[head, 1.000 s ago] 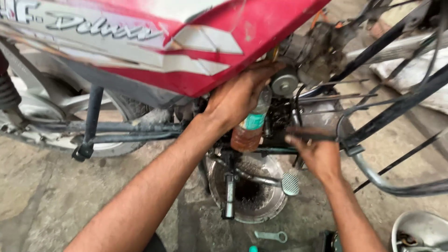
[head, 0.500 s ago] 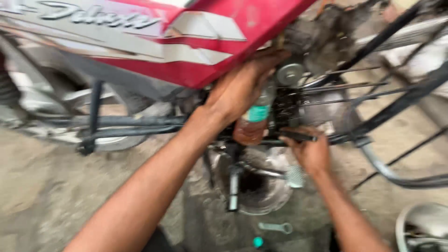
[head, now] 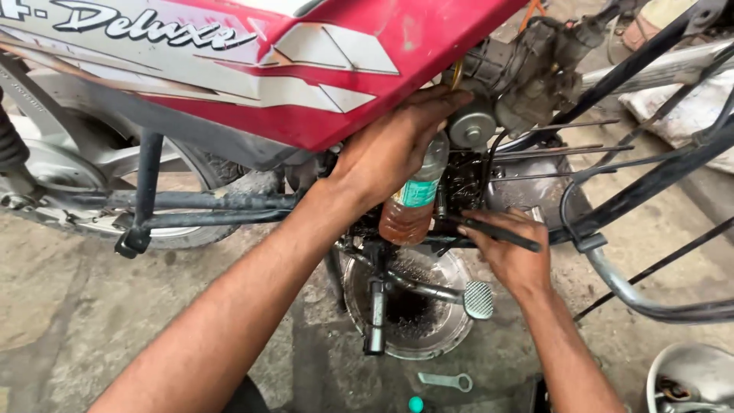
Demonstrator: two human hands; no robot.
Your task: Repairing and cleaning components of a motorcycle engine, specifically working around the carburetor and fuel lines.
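Observation:
My left hand (head: pixel 390 149) grips the neck end of a clear plastic bottle (head: pixel 409 203) with amber liquid and a green label, held against the dark engine (head: pixel 462 183) of a red motorcycle (head: pixel 306 69). My right hand (head: pixel 508 256) is closed around a thin dark rod-like tool (head: pixel 497 232) that points at the engine's lower side. Below both hands a round metal pan (head: pixel 436 325) with black oily residue sits on the ground under the engine.
A brake pedal (head: pixel 478 298) and footrest bar (head: pixel 376 313) hang over the pan. A small wrench (head: pixel 447 380) and a green cap (head: pixel 415 403) lie on the concrete. Black frame tubes (head: pixel 650 176) cross at right; a metal bowl (head: pixel 692 378) sits bottom right. The rear wheel (head: pixel 153 191) is at left.
My right hand has risen from near the pedal to the engine's lower side and now holds the dark tool. My left hand keeps the bottle in place.

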